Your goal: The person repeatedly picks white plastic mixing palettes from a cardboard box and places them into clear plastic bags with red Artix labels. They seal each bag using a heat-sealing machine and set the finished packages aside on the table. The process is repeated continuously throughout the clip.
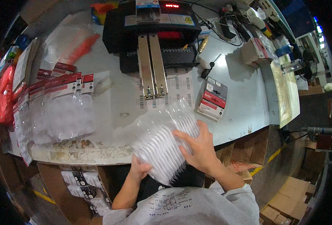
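Observation:
Between my two hands is a thick stack of clear plastic blister shells [166,146], nested together and tilted over the table's front edge. My left hand [139,167] grips the stack's lower left side, its thumb on the shells. On the right side my right hand [198,146] is wrapped round the stack, fingers across the upper shells. Just beyond the stack stands a black machine [151,30] with two metal rails [153,65] pointing toward me. To the right of the rails lies a small pile of red, black and white printed cards [213,99].
Clear bags with red header cards [61,108] lie at the left, near a red plastic bag [5,95]. A black-handled screwdriver [210,68] rests beyond the cards. More cards [254,52] stand at the back right. Below the table are cardboard boxes [248,150] and packed goods [84,187].

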### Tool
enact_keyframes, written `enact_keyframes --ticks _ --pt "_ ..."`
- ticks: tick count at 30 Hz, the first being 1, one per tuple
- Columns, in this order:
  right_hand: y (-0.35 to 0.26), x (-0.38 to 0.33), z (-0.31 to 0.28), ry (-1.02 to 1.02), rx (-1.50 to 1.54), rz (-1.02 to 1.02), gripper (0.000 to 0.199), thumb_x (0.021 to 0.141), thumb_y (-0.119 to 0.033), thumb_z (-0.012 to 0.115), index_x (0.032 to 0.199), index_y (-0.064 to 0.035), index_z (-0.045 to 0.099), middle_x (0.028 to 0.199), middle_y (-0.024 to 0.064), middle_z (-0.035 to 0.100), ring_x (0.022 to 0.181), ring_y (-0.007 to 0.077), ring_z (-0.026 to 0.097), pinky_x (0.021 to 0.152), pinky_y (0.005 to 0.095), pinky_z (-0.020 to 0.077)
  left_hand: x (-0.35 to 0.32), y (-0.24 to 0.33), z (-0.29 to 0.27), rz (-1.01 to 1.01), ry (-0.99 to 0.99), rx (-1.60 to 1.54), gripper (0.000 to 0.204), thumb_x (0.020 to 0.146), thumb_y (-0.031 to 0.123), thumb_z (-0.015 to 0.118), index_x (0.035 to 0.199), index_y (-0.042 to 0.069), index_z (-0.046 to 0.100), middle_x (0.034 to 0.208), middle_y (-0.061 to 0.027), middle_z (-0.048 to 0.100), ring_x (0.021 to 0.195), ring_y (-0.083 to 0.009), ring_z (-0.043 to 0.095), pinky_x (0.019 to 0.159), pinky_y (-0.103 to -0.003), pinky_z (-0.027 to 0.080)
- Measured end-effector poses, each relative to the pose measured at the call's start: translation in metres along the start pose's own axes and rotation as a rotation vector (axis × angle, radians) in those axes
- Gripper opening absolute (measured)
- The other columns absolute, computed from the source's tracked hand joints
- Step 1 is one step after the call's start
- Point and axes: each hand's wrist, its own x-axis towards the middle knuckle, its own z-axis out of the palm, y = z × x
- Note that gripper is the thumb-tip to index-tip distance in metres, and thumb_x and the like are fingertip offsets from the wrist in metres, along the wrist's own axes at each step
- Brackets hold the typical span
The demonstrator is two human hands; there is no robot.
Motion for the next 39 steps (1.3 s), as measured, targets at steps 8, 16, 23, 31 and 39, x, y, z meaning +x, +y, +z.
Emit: enact_keyframes --ticks 8,16,23,31,39 --pt "0.018 0.006 -0.002 0.104 0.209 0.094 0.096 0.061 -0.026 0.076 0.141 -0.0192 0.023 0.114 0.0231 0.044 0.107 0.0378 0.044 0.079 0.0412 0.0394 -0.009 -0.001 0.027 0.070 0.137 0.201 0.087 0.053 0.008 0.075 0.129 -0.003 0.033 0.119 -0.0135 0.050 0.112 -0.0250 0.049 0.097 -0.038 0.037" --pt "0.037 0.012 -0.005 0.026 0.080 0.248 0.110 0.051 -0.026 0.078 0.142 -0.0187 0.017 0.105 0.0226 0.047 0.096 0.0395 0.051 0.078 0.0448 0.0444 0.021 -0.020 0.009 0.127 -0.086 0.169 0.091 0.051 0.013 0.076 0.129 -0.003 0.033 0.119 -0.0145 0.050 0.112 -0.0273 0.050 0.097 -0.039 0.039" --pt "0.026 0.000 0.003 0.188 0.196 0.246 0.100 0.052 -0.023 0.078 0.138 -0.0179 0.030 0.100 0.0152 0.049 0.091 0.0338 0.052 0.073 0.0426 0.0422 0.020 -0.011 0.021 0.165 -0.118 0.338 0.097 0.050 0.020 0.079 0.130 -0.004 0.031 0.125 -0.0173 0.046 0.116 -0.0297 0.047 0.098 -0.042 0.038" --pt "-0.006 -0.004 0.019 0.411 0.102 0.150 0.094 0.051 -0.021 0.079 0.135 -0.0131 0.036 0.100 0.0119 0.050 0.093 0.0260 0.050 0.073 0.0358 0.0355 -0.030 0.002 0.037 0.324 0.092 0.509 0.091 0.053 0.016 0.078 0.129 -0.006 0.033 0.119 -0.0150 0.049 0.109 -0.0251 0.050 0.094 -0.037 0.040" --pt "0.018 0.010 0.011 0.285 0.429 0.190 0.091 0.055 -0.019 0.077 0.135 -0.0084 0.034 0.105 0.0149 0.055 0.093 0.0322 0.056 0.080 0.0392 0.0452 -0.025 0.028 0.033 0.201 0.217 0.258 0.068 0.061 0.008 0.070 0.121 -0.003 0.041 0.111 -0.0133 0.054 0.103 -0.0243 0.055 0.090 -0.036 0.044"
